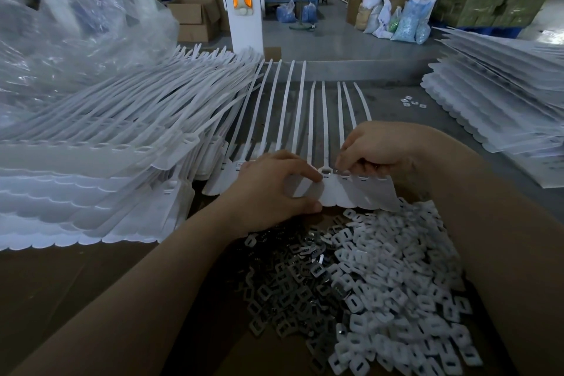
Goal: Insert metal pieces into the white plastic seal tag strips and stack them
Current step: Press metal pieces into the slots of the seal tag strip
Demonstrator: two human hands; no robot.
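While the insertion step looks to be in hand, everything can be placed from the strip being worked, a row of joined white tags lying across the bench with thin tails running away from the person. Left of it rise stacked strips, probably waiting or done; I cannot tell which. The left hand pinches a tag flap at the strip's left end, steadying it. The right hand, fingers curled over the strip's slotted heads, pinches a small metal piece. Next it needs seating squarely in a slot. Below the strip lies the heap of metal pieces.
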